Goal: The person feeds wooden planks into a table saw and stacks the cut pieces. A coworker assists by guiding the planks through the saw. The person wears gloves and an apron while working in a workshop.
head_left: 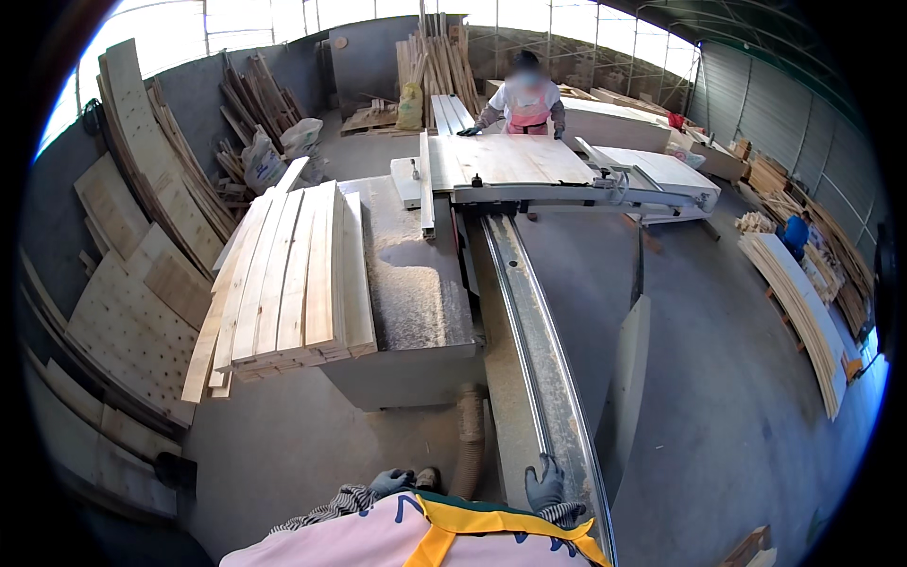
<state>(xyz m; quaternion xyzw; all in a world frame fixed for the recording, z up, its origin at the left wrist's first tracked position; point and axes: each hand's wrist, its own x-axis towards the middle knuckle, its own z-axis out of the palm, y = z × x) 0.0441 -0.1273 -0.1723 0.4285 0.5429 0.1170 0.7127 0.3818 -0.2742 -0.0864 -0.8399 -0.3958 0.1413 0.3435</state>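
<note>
My right hand (544,484), in a grey work glove, lies at the near end of the long metal rail (540,354) of a sliding table saw. Its fingers are stretched out and touch the rail's left edge, holding nothing that I can see. Close to my body at the lower middle is my left hand (390,483), gloved in grey. Its fingers are too small and partly hidden to read. Ahead, a wide pale wooden panel (510,159) rests on the saw's sliding carriage, against a metal fence bar (529,195). Sawdust (416,293) covers the grey saw table.
A stack of pale boards (283,274) overhangs the saw table's left side. Behind the panel stands a co-worker (529,106) in a pink apron. A ribbed hose (470,439) rises near my feet. Panels (132,321) lean along the left wall; stacked sheets (798,317) lie right.
</note>
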